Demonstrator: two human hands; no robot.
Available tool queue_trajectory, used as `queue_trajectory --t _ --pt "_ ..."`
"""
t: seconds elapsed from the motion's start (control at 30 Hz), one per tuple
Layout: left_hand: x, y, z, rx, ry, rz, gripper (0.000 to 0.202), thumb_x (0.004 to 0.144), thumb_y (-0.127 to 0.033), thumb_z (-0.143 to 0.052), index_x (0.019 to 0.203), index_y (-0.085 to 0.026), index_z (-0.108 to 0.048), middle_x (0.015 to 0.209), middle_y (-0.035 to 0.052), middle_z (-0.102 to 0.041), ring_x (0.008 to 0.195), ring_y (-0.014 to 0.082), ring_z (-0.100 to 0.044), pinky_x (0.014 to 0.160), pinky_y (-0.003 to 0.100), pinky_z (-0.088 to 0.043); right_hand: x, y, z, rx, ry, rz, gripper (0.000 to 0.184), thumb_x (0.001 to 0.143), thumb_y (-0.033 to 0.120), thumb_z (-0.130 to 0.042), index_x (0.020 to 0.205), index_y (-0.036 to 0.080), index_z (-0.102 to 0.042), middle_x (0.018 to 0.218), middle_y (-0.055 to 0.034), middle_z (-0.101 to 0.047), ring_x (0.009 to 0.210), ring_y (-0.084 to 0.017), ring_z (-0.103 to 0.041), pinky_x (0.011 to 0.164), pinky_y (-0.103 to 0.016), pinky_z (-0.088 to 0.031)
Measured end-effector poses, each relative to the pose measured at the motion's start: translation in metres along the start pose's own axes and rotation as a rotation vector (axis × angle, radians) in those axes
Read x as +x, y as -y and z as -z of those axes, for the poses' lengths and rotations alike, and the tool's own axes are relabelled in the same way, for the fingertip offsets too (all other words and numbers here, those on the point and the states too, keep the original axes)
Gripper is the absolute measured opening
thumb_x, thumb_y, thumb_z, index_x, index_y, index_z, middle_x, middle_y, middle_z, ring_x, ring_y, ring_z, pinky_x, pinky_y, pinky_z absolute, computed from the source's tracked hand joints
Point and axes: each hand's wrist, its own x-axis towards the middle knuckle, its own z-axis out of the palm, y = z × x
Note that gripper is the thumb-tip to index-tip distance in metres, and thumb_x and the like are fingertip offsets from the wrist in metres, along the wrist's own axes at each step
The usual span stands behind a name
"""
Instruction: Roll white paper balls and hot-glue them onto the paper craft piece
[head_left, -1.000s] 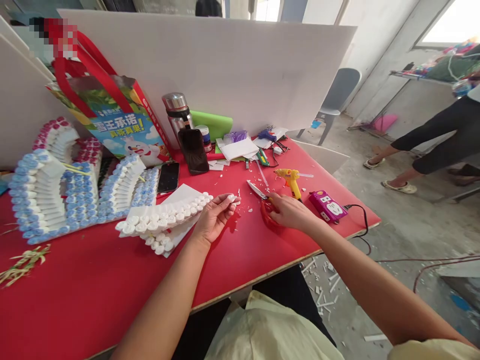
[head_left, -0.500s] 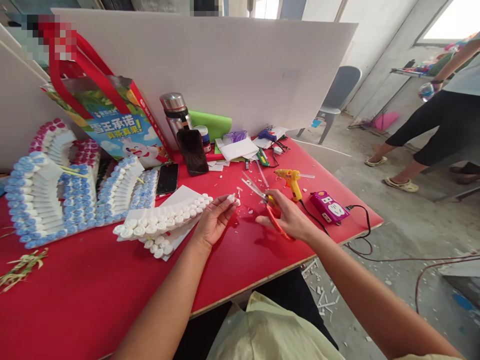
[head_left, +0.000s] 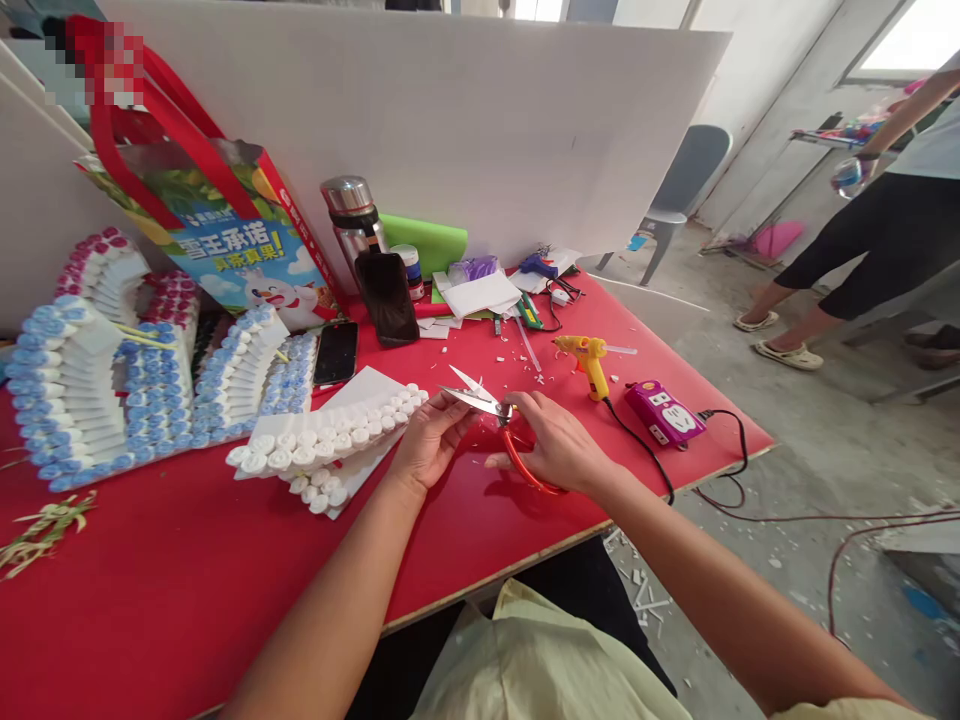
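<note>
My right hand [head_left: 551,440] grips scissors [head_left: 517,450] with red-orange handles, their blades spread and pointing left over my left hand. My left hand [head_left: 431,440] is closed in a pinch at the blades. The small white rolled piece in its fingertips is mostly hidden behind the blades now. Just left of this hand lies a white curved board [head_left: 322,430] edged with rows of white rolled rosettes. Small white scraps are scattered on the red table [head_left: 450,540] around the hands.
A yellow glue gun [head_left: 589,362] and a purple power socket [head_left: 665,412] with cords lie at the right. Blue-and-white rosette pieces [head_left: 82,400], a shopping bag [head_left: 247,235], a thermos [head_left: 352,215] and a propped phone [head_left: 386,300] stand left and behind. A person [head_left: 862,230] stands beyond the table.
My right hand has moved left with the scissors, bringing the open blades over the fingertips of my left hand. My left hand has hardly moved.
</note>
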Motion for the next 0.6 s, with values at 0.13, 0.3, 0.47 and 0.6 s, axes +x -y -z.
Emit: queue_trajectory --t 0.13,0.3,0.47,0.6 --pt "-0.0007 0.0001 0.0005 0.003 -0.003 0.005 0.024 0.067 -0.013 -0.086 0.089 -0.013 -0.076 0.087 0.0028 -0.077 0.081 0.0129 -0.071 0.077 0.021 -0.058 0.0012 0.0011 -0.0023 -0.027 -0.008 -0.011 0.063 0.081 0.07 -0.065 0.118 0.02 -0.056 0.098 -0.0102 -0.061 0.086 -0.025 -0.062 0.076 -0.035 -0.049" --pt "-0.0001 0.0005 0.0025 0.014 -0.022 0.003 0.025 0.066 -0.014 -0.088 0.088 -0.013 -0.076 0.085 0.0023 -0.077 0.078 0.0116 -0.071 0.075 0.02 -0.058 0.0013 -0.0011 -0.0048 -0.046 0.007 -0.016 0.062 0.082 0.07 -0.063 0.12 0.022 -0.055 0.1 -0.0098 -0.062 0.083 -0.024 -0.063 0.07 -0.031 -0.046" --pt "0.0003 0.0008 0.0028 0.02 -0.024 0.0 0.023 0.066 -0.013 -0.087 0.086 -0.013 -0.076 0.082 0.002 -0.077 0.077 0.0115 -0.072 0.075 0.019 -0.058 0.0011 -0.0047 -0.0075 -0.037 -0.018 -0.026 0.062 0.082 0.069 -0.065 0.121 0.021 -0.056 0.1 -0.0107 -0.064 0.081 -0.024 -0.063 0.069 -0.031 -0.045" --pt "-0.0006 -0.0004 0.0014 0.031 -0.049 0.013 0.022 0.066 -0.015 -0.088 0.084 -0.012 -0.076 0.081 0.0032 -0.077 0.075 0.0115 -0.072 0.074 0.017 -0.058 0.0001 -0.0058 -0.01 0.106 -0.046 -0.064 0.05 0.085 0.063 -0.064 0.112 0.022 -0.059 0.089 -0.0058 -0.066 0.075 -0.02 -0.061 0.068 -0.029 -0.043"
